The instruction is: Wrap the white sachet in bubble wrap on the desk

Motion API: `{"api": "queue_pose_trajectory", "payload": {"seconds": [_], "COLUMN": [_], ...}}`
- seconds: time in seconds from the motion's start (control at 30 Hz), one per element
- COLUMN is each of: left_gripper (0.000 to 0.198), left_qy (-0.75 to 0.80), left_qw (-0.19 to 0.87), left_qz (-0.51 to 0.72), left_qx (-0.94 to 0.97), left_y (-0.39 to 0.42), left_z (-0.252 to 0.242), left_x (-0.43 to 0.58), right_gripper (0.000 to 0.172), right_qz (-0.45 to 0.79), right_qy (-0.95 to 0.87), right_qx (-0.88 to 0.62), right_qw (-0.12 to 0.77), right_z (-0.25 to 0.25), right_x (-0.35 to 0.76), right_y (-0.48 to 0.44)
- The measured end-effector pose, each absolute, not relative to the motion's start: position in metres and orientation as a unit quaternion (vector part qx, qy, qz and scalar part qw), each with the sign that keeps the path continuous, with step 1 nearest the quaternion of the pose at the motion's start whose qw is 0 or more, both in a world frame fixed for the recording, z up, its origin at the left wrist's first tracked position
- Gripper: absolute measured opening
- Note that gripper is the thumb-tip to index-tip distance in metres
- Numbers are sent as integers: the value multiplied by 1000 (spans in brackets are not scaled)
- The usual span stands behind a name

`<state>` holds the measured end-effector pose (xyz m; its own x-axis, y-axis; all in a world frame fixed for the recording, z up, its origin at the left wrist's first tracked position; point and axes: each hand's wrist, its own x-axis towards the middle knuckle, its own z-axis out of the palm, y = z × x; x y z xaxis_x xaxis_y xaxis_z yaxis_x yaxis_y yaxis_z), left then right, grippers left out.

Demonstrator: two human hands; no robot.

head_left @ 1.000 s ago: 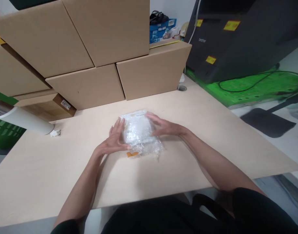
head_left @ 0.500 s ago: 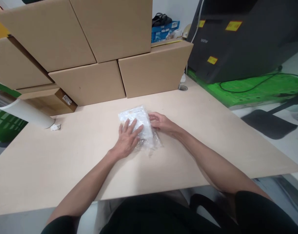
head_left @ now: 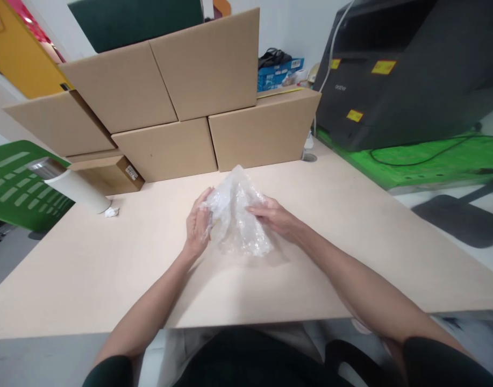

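Observation:
A crumpled clear plastic bag (head_left: 237,215) is held up just above the light wooden table (head_left: 335,236), its top bunched into a peak. My left hand (head_left: 198,226) grips the bag's left side with the fingers curled into the plastic. My right hand (head_left: 270,215) pinches its right side from the front. What lies inside the bag cannot be made out.
Cardboard boxes (head_left: 214,107) are stacked along the table's far edge. A white roll (head_left: 71,185) and a small paper scrap (head_left: 111,212) lie at the far left. A black printer (head_left: 407,70) stands on a green surface to the right, a green chair (head_left: 20,183) to the left.
The bag lay flat on the table under my palms; now both hands have gathered it and lifted it upright. The view has tilted up.

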<state>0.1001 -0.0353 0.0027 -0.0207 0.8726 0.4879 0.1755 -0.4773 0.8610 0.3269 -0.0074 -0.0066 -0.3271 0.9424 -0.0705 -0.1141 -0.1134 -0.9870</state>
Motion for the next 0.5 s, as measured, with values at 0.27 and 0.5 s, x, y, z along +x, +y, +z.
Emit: {"api": "queue_pose_trajectory", "payload": {"seconds": [0.27,0.5], "left_gripper": [33,77], "left_qy": [421,583], "left_qw": [425,432], "left_qz": [717,595], "left_qx": [358,345], "left_y": [-20,-34], "left_z": [7,-20], "left_x": [86,46], "right_gripper": [71,69], "right_qz": [564,458], "right_qy": [-451,-462], "right_qx": [-434,-494], "right_qw": [539,577], "right_z": [-9,-16], "right_x": [339,355], "right_y": [9,22]}}
